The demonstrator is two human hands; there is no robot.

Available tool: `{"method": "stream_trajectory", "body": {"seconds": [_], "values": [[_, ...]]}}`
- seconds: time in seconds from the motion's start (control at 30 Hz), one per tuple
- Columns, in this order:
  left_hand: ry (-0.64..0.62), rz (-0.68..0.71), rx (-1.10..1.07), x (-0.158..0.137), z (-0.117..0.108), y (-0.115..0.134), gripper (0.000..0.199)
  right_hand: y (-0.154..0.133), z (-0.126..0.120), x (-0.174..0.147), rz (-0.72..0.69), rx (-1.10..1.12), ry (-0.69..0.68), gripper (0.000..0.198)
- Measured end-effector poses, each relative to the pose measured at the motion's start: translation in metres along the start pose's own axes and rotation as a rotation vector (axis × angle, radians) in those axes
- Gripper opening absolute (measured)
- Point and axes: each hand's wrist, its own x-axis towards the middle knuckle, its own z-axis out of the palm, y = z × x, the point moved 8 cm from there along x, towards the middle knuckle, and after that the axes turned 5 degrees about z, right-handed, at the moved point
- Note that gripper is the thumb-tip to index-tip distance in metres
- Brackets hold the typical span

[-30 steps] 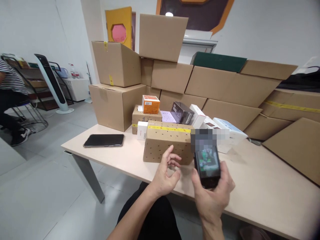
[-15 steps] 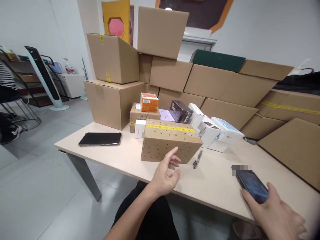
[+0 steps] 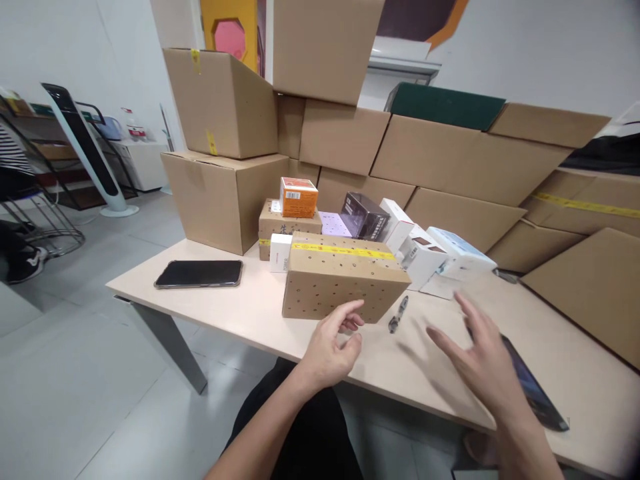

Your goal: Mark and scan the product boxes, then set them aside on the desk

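My left hand [image 3: 333, 347] hovers in front of a dotted cardboard box [image 3: 345, 293] with yellow tape along its top edge. Its fingers are loosely curled but apart, and nothing shows in them. My right hand [image 3: 475, 353] is raised over the table with thumb and fingers spread, holding nothing. Behind it a dark smartphone [image 3: 537, 393] lies on the table, partly covered by the hand and wrist. A patterned pen [image 3: 399, 315] rests between the dotted box and my right hand.
A second phone [image 3: 199, 274] lies on the table [image 3: 265, 327] at the left. Behind the dotted box stand an orange box [image 3: 299, 198], a small white box [image 3: 280, 253], a black box [image 3: 364, 217] and several white boxes [image 3: 423, 260]. Large cartons [image 3: 210, 200] form a wall at the back.
My right hand has let go of the smartphone, leaving it on the table, and has moved left and up toward the pen. My left hand stays almost in place. The view has shifted slightly.
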Motion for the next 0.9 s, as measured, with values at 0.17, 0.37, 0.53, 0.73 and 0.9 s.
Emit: {"method": "stream_trajectory", "body": {"seconds": [0.17, 0.37, 0.53, 0.73, 0.9], "values": [[0.040, -0.077, -0.073, 0.002, -0.004, -0.007, 0.043, -0.071, 0.042, 0.067, -0.212, 0.382, -0.281, 0.081], [0.090, -0.170, -0.129, 0.004, -0.007, -0.013, 0.039, -0.084, 0.075, 0.086, -0.160, 0.548, -0.472, 0.087], [0.083, -0.220, -0.168, 0.004, -0.006, -0.014, 0.038, -0.083, 0.068, 0.075, -0.173, 0.551, -0.594, 0.102], [-0.006, -0.217, -0.201, 0.003, 0.000, -0.011, 0.032, -0.092, 0.066, 0.064, -0.203, 0.571, -0.648, 0.095], [-0.101, -0.198, -0.220, 0.001, 0.006, -0.007, 0.029, -0.095, 0.039, 0.052, -0.260, 0.579, -0.397, 0.087]]}}
